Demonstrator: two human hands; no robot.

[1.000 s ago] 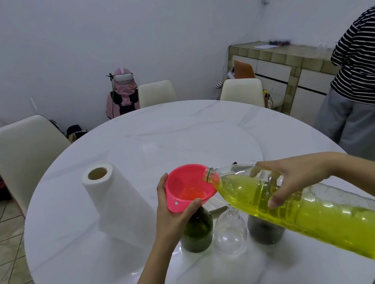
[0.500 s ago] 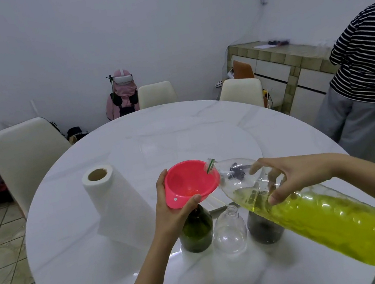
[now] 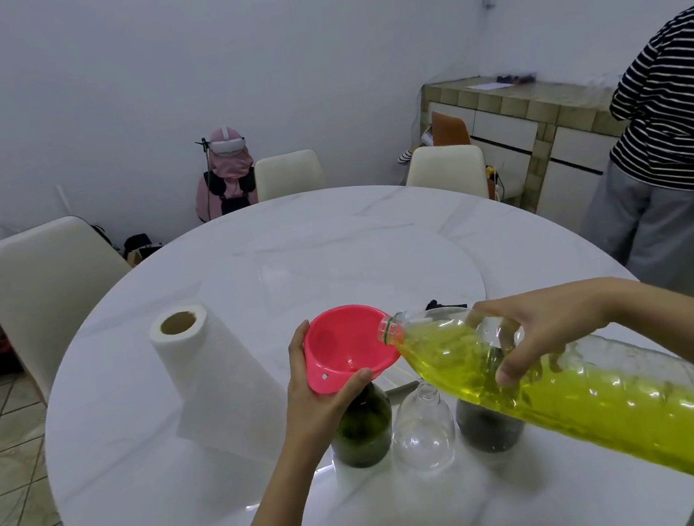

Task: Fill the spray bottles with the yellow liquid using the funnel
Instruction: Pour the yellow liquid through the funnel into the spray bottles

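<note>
A large clear plastic bottle (image 3: 568,400) of yellow liquid lies tipped nearly flat above the near right part of the round white marble table (image 3: 148,460). Its long axis runs from its base at the lower right up to its open neck at the upper left, and the neck, ringed by a green band, points into the bowl of a pink funnel (image 3: 347,346), its mouth at the funnel's right rim. The liquid fills the bottle right up to the neck. The bottle bears no label, and no writing can be read on it.

The right hand (image 3: 542,328) grips the bottle's shoulder from above, fingers spread and curled over the far side, thumb pressed on the near side. The left hand (image 3: 314,400) holds the funnel by its rim, thumb hooked along the near edge and fingers wrapped behind the left side. The funnel sits tilted toward the camera on top of a dark green glass bottle (image 3: 362,431), its spout hidden behind the hand. A small white sticker on the funnel's outer wall is too small to read.

Just right of the green bottle stands a clear glass bottle (image 3: 423,430), then a dark one (image 3: 490,427) partly hidden under the plastic bottle. A paper towel roll (image 3: 212,379) stands upright to the left. Cream chairs (image 3: 43,288) ring the table, and a person in a striped shirt (image 3: 687,100) stands at the right.
</note>
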